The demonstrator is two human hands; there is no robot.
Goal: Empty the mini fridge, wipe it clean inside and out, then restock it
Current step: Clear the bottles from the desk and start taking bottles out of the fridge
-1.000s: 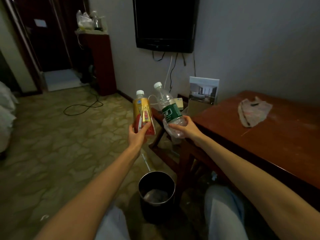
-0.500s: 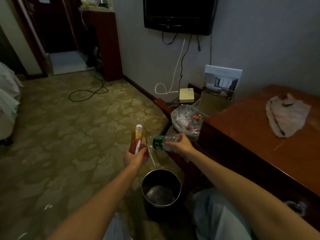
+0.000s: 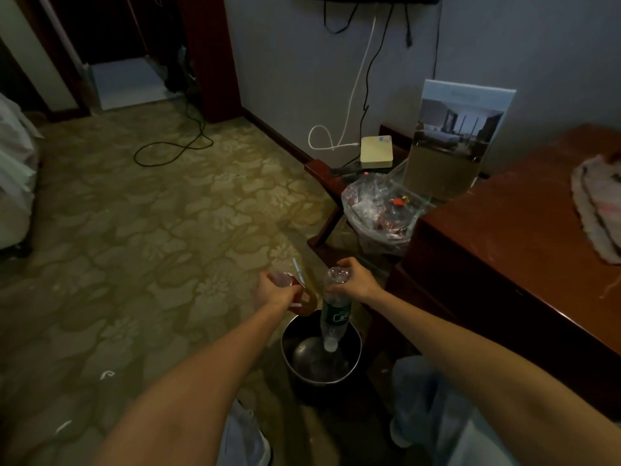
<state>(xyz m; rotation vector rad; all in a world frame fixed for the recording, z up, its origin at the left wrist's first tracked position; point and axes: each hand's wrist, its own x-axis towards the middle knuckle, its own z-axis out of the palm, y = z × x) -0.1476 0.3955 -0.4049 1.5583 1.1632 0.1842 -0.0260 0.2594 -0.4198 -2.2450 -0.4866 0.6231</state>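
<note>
My left hand (image 3: 276, 290) grips a red and yellow drink bottle (image 3: 302, 302), tipped neck down over the rim of a dark metal bin (image 3: 357, 344) on the floor. In my right hand (image 3: 353, 280) I hold a clear water bottle with a green label (image 3: 334, 314) by its base. That bottle hangs upside down with its white cap inside the bin's mouth. The mini fridge is not in view.
A dark red wooden desk (image 3: 504, 247) stands at the right with a grey cloth (image 3: 598, 203) on it. A clear plastic bag of items (image 3: 379, 210), a white box (image 3: 376, 151) and a framed picture (image 3: 453, 136) sit beyond the bin. Cables trail over the patterned carpet (image 3: 151, 247).
Both hands came down from chest height to the bin. The two bottles went from upright to neck down over it. My view tilted downward.
</note>
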